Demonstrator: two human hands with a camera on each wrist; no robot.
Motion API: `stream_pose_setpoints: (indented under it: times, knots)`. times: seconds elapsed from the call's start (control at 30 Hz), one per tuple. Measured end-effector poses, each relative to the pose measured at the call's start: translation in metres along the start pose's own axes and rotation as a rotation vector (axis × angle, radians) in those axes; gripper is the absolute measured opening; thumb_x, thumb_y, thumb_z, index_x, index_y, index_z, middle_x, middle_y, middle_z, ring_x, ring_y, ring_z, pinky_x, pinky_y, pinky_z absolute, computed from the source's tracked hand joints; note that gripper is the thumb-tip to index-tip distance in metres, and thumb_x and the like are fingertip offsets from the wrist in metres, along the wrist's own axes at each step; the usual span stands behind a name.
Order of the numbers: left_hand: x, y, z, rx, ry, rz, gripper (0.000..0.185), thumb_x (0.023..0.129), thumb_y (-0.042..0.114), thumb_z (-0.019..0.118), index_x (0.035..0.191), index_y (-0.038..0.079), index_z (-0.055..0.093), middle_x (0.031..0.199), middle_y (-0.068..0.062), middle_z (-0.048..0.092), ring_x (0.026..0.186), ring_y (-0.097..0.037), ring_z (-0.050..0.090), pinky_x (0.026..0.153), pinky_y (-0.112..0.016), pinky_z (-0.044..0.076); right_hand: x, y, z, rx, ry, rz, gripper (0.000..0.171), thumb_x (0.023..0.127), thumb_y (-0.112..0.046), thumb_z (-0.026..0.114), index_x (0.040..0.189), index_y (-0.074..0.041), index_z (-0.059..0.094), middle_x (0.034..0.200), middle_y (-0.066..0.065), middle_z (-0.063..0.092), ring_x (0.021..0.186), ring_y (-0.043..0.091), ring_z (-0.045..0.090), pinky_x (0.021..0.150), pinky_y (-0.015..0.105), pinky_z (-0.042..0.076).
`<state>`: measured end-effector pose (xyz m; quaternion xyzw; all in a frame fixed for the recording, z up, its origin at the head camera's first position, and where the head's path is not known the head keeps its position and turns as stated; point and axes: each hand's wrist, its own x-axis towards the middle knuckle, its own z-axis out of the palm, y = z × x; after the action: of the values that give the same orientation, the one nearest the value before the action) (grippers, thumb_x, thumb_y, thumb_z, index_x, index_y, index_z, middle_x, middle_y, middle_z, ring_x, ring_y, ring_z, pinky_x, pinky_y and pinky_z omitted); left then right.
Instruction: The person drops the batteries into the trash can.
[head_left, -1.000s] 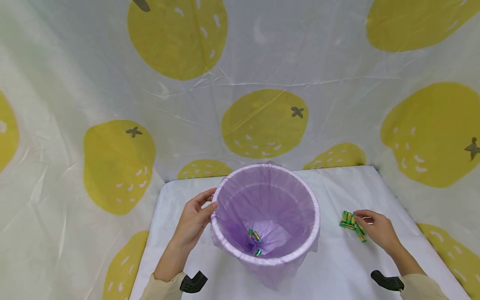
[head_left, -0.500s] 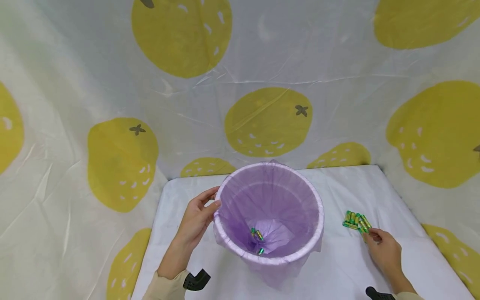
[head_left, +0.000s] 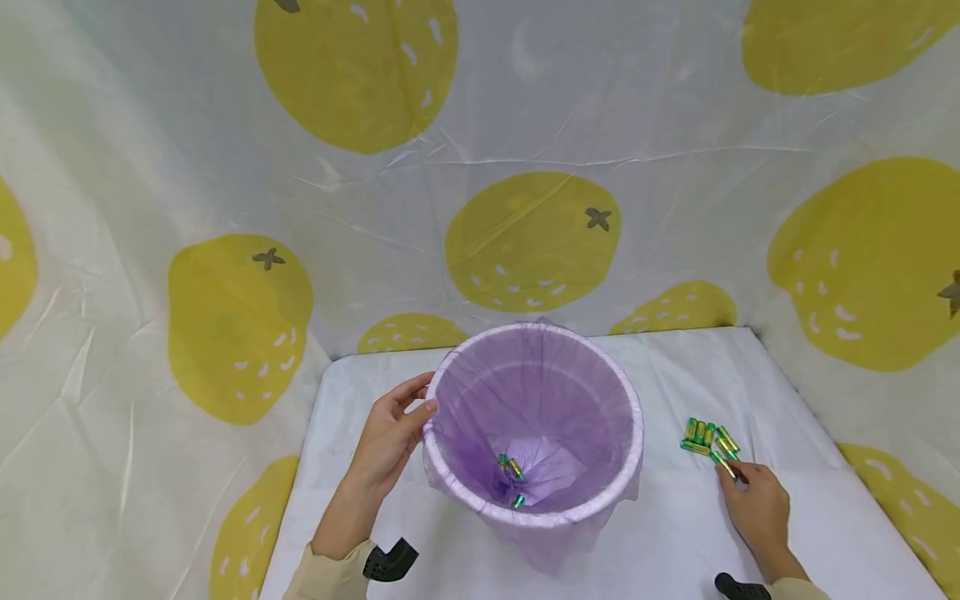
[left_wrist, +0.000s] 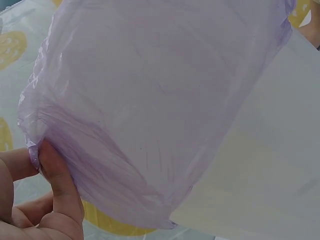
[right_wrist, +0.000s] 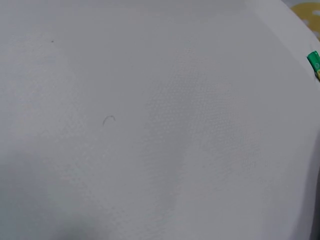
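A trash bin (head_left: 534, 521) lined with a thin purple bag stands in the middle in the head view. My left hand (head_left: 390, 442) pinches its rim on the left side, thumb inside and fingers outside. The left wrist view has the left fingers (left_wrist: 57, 175) at the bag's folded edge. Several green and gold batteries lie at the bottom of the bin, one of them a small battery (head_left: 515, 468). Right of the bin, my right hand (head_left: 757, 504) pinches the near end of a battery (head_left: 722, 463) beside a small pile of batteries (head_left: 699, 433).
A white cloth covers the table (head_left: 667, 542). Behind and at both sides hangs a curtain (head_left: 390, 225) printed with yellow fruit. Black wrist mounts sit at the left cuff (head_left: 390, 560) and the right cuff (head_left: 738, 587). A battery's green end (right_wrist: 314, 61) shows at the right wrist view's edge.
My right hand has moved toward me from the top of the pile to its near edge, and the batteries there have spread apart. The left hand keeps its hold on the rim.
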<state>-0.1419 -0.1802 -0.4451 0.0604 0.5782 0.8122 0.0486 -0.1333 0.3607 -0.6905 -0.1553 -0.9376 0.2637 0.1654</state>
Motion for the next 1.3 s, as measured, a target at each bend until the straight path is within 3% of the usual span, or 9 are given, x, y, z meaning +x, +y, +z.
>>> stream_pose_setpoints:
  times: [0.17,0.33,0.53,0.77,0.9,1.17,1.3]
  knots:
    - [0.002,-0.001,0.001,-0.013,-0.016,-0.003,0.050,0.099,-0.006,0.063,0.145,-0.013,0.046,0.116,-0.012,0.050,0.086,-0.014,0.064,0.070,-0.022,0.057,0.002,0.003,-0.001,0.011,0.003,-0.024,0.028,0.094,-0.004,0.074,0.114,0.013,0.067,0.103,0.029,0.059,0.096,0.047,0.059,0.078,0.059,0.045]
    - [0.002,-0.003,0.003,-0.029,-0.013,-0.019,0.050,0.099,-0.006,0.063,0.145,-0.011,0.047,0.116,-0.012,0.050,0.086,-0.015,0.064,0.070,-0.023,0.057,0.001,0.004,-0.005,0.062,0.042,-0.021,0.025,0.092,-0.003,0.076,0.112,0.010,0.070,0.102,0.025,0.062,0.091,0.039,0.060,0.070,0.043,0.042]
    - [0.000,-0.003,0.003,-0.019,-0.004,-0.026,0.051,0.099,-0.004,0.065,0.146,-0.011,0.048,0.114,-0.012,0.051,0.087,-0.015,0.064,0.070,-0.023,0.057,0.001,0.001,-0.008,0.073,0.051,0.008,0.024,0.094,-0.005,0.075,0.113,0.008,0.070,0.103,0.023,0.063,0.090,0.035,0.060,0.067,0.034,0.040]
    - [-0.003,-0.001,0.001,-0.014,0.003,-0.017,0.050,0.099,-0.005,0.064,0.146,-0.011,0.047,0.114,-0.012,0.051,0.087,-0.014,0.063,0.069,-0.022,0.056,0.012,-0.003,-0.016,0.098,0.101,-0.122,0.023,0.089,-0.003,0.079,0.108,0.007,0.074,0.099,0.024,0.066,0.077,0.029,0.061,0.061,0.023,0.038]
    - [-0.002,0.001,0.000,-0.007,-0.008,-0.014,0.050,0.099,-0.006,0.063,0.146,-0.012,0.046,0.115,-0.013,0.051,0.086,-0.014,0.064,0.069,-0.023,0.057,0.018,-0.008,-0.024,0.107,0.127,-0.192,0.022,0.087,-0.004,0.081,0.106,0.005,0.076,0.097,0.023,0.070,0.071,0.019,0.059,0.059,0.018,0.038]
    - [-0.002,0.002,0.001,-0.003,-0.012,-0.022,0.051,0.099,-0.004,0.065,0.146,-0.011,0.047,0.115,-0.013,0.050,0.083,-0.014,0.064,0.066,-0.021,0.056,0.034,-0.026,-0.038,0.139,0.132,-0.282,0.022,0.085,-0.003,0.084,0.106,0.002,0.078,0.096,0.020,0.073,0.073,-0.006,0.050,0.058,0.009,0.038]
    - [-0.002,0.003,0.001,0.002,-0.012,-0.021,0.051,0.099,-0.005,0.064,0.147,-0.011,0.047,0.116,-0.012,0.050,0.080,-0.012,0.063,0.065,-0.020,0.054,0.040,-0.037,-0.042,0.178,0.125,-0.324,0.024,0.083,-0.001,0.085,0.106,0.002,0.078,0.094,0.019,0.074,0.074,-0.010,0.049,0.059,0.007,0.039]
